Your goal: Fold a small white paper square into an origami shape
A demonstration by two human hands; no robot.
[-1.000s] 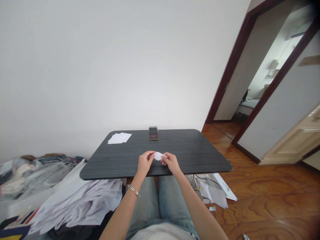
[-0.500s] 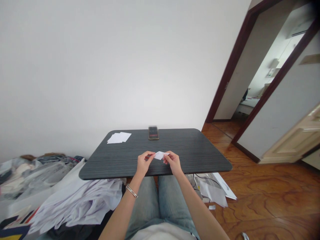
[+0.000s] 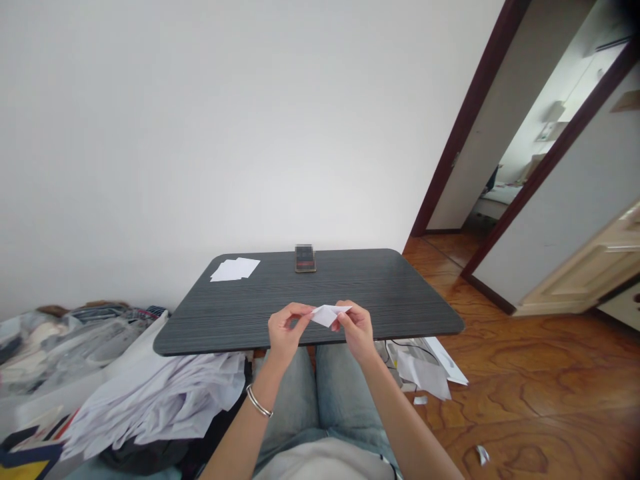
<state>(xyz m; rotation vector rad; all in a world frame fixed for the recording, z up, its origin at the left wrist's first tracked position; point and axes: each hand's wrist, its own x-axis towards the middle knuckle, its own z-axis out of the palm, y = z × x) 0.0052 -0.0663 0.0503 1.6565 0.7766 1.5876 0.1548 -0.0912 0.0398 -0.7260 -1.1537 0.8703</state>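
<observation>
A small piece of folded white paper (image 3: 326,315) is held above the near edge of the dark table (image 3: 240,313). My left hand (image 3: 289,327) pinches its left corner between thumb and fingers. On the other side, my right hand (image 3: 355,327) grips the right part, its thumb and fingers pressed on the paper. A crease and a raised flap show along the top of the paper. Several flat white sheets (image 3: 234,269) lie overlapped at the table's far left.
A phone (image 3: 305,259) leans upright at the table's back edge by the white wall. Piled clothes and fabric (image 3: 165,393) fill the left side. Papers and a cable (image 3: 425,373) are on the floor at the right, before a doorway (image 3: 465,133).
Both hands have come slightly closer to me and the paper appears larger, its top flap more spread. The view has shifted a little. Both hands keep hold of the paper.
</observation>
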